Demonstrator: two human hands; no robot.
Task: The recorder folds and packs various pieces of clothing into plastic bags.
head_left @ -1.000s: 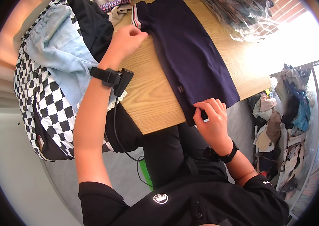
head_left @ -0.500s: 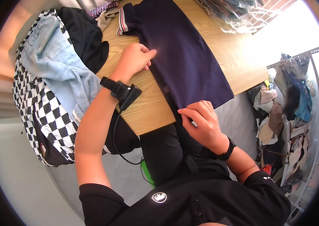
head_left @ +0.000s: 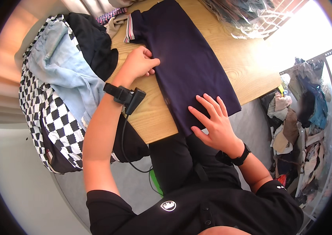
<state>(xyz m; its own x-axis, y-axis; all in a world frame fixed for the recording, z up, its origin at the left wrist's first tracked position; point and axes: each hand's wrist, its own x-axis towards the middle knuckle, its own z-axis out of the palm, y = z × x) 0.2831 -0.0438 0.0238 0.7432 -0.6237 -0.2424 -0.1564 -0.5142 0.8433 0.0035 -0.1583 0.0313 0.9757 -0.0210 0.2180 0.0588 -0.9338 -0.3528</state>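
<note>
A dark navy short-sleeved shirt (head_left: 189, 58) lies folded lengthwise on the wooden table (head_left: 248, 70). Its sleeve ends in a white band with red and dark stripes and points to the left. At the shirt's left edge, my left hand (head_left: 139, 62) has its fingers curled and thumb pressed in, pinching the cloth. My right hand (head_left: 215, 125) rests spread over the bottom end of the shirt, which hangs slightly past the table's near edge. A black strap with a box-like device (head_left: 128, 98) and a cable is on my left wrist.
Left of the table hang a light blue garment (head_left: 62, 66), a black-and-white checked cloth (head_left: 62, 121) and a black garment (head_left: 91, 43). Clear plastic-wrapped clothes (head_left: 236, 15) lie at the far right. Shelves on the right hold bagged clothes (head_left: 311, 102).
My right hand has gone from pinching the shirt's bottom edge to lying spread on it. The bottom end now looks flatter. My left hand stays at the left edge.
</note>
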